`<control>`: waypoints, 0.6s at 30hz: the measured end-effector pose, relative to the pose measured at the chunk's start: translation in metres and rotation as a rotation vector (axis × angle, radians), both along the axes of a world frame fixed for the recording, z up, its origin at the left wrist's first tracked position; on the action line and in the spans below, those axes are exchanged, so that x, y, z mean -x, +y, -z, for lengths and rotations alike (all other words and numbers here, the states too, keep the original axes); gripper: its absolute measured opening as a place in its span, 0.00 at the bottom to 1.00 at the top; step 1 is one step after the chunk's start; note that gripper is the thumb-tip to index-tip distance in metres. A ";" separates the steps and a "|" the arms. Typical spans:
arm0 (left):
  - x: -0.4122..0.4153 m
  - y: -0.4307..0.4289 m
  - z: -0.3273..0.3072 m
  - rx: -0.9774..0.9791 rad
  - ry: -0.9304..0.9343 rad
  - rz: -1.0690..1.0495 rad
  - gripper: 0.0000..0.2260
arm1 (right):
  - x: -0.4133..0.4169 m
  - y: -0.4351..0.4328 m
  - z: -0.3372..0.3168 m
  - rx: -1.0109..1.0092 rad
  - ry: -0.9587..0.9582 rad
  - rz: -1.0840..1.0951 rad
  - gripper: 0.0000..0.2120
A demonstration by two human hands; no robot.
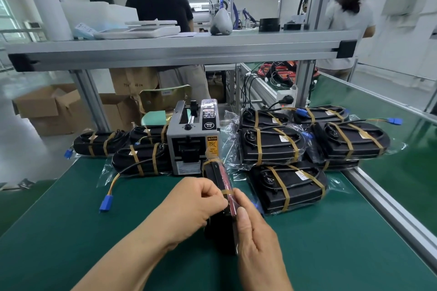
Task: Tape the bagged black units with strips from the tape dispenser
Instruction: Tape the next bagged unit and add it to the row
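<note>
While steadying the bagged black unit (216, 172) on edge on the green worktop (94, 231), just in front of the tape dispenser (192, 142), pinches an amber tape strip (227, 192) at its top edge with the curled fingers of the left hand (196, 203). Grips the unit's right side with right hand (255, 231) thumb and fingers. 3 taped units (139, 160) lying left of the dispenser, more piled right.

Factory: green workbench (71, 231), aluminium frame (179, 52)

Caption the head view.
Left hand and right hand hold a tape strip round a bagged unit before the dispenser, taped units nearby.
</note>
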State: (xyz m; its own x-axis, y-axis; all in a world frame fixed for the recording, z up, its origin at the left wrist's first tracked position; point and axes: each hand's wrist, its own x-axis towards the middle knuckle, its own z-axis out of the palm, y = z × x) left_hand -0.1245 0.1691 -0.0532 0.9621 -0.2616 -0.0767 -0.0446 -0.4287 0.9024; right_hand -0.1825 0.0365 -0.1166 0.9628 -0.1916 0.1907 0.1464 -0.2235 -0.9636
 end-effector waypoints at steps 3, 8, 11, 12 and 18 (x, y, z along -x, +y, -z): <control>0.002 0.000 0.003 0.030 -0.015 -0.023 0.07 | 0.000 0.001 -0.001 -0.006 0.001 -0.006 0.17; 0.003 -0.001 0.006 0.015 -0.034 -0.059 0.06 | 0.000 0.001 0.000 0.003 0.007 -0.005 0.17; 0.005 -0.001 0.006 0.008 -0.052 -0.064 0.06 | -0.001 0.000 0.001 0.005 0.015 -0.004 0.17; 0.005 -0.001 0.006 0.005 -0.058 -0.065 0.06 | -0.001 0.000 0.001 0.003 0.021 -0.003 0.17; 0.007 0.001 0.007 -0.002 -0.097 -0.068 0.04 | -0.001 -0.001 0.002 -0.005 0.039 -0.011 0.18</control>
State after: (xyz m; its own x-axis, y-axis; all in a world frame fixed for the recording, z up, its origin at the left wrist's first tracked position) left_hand -0.1317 0.1702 -0.0602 0.9806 -0.1955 0.0167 -0.1021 -0.4355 0.8944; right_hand -0.1812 0.0357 -0.1191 0.9715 -0.1823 0.1515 0.1105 -0.2171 -0.9699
